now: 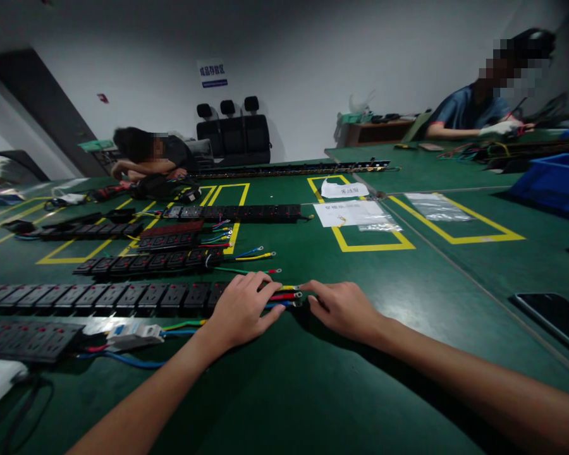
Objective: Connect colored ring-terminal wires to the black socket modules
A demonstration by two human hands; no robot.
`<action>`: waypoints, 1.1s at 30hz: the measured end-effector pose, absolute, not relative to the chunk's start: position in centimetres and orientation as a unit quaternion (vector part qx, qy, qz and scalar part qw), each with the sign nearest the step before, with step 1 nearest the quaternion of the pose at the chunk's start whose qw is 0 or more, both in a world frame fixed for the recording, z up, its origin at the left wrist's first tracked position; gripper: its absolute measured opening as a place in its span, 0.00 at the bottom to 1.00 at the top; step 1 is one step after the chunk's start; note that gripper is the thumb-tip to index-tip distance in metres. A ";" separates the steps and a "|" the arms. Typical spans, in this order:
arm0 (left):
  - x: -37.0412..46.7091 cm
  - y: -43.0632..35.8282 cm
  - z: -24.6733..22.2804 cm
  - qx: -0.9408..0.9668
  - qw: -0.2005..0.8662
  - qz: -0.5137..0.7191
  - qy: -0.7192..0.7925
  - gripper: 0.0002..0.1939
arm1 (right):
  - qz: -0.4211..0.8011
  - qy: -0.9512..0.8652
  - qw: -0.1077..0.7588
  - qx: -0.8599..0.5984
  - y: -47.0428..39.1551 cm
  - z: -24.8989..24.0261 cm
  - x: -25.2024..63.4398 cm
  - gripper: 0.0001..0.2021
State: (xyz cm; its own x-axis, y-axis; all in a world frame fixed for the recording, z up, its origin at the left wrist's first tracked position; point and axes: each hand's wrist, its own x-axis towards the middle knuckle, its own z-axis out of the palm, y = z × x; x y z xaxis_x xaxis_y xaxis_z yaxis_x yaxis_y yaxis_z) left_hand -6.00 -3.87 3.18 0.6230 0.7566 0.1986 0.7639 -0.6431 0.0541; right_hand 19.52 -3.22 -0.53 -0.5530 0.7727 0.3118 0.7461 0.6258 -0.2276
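A long black socket strip [123,296] lies on the green table, with yellow, red and blue wires [287,296] ending in ring terminals at its right end. My left hand [246,306] rests over that end, fingers apart, fingertips and thumb around the wires; whether it grips them is hidden. Just right of the terminals is my right hand [339,306], its index finger stretched toward the yellow wire's tip and the other fingers curled, with nothing visible in it. Nearer the front left, another socket strip [28,338] is wired to a white breaker [135,335].
More socket strips [156,260] lie behind, with loose wires. Papers [344,213] and plastic bags are at the centre back. A phone [554,319] and a blue bin [552,186] are at right. Persons sit at the back left and back right.
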 end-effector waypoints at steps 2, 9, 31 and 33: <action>-6.0 -3.9 3.2 -0.901 0.019 -0.104 -0.422 0.20 | 0.033 -0.880 0.210 -0.426 -3.3 -0.5 19.6 0.16; -6.0 -3.9 3.2 -0.901 0.025 -0.118 -0.418 0.19 | 0.020 -0.901 0.271 -0.338 -3.5 -0.8 19.8 0.15; -6.0 -3.8 3.1 -0.902 0.026 -0.114 -0.415 0.20 | 0.082 -0.923 0.224 -0.302 -3.5 -0.1 19.7 0.12; -6.0 -3.9 3.1 -0.902 0.028 -0.116 -0.416 0.20 | 0.090 -0.924 0.214 -0.304 -3.5 0.0 19.7 0.11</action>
State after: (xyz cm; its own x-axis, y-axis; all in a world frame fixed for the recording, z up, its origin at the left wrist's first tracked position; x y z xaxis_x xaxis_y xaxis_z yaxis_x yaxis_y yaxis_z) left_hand -6.03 -3.87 3.13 0.6280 0.7430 0.2312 0.7558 -0.6532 0.0463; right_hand 19.73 -3.50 -0.03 -0.7236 0.6008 0.3398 0.5238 0.7985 -0.2967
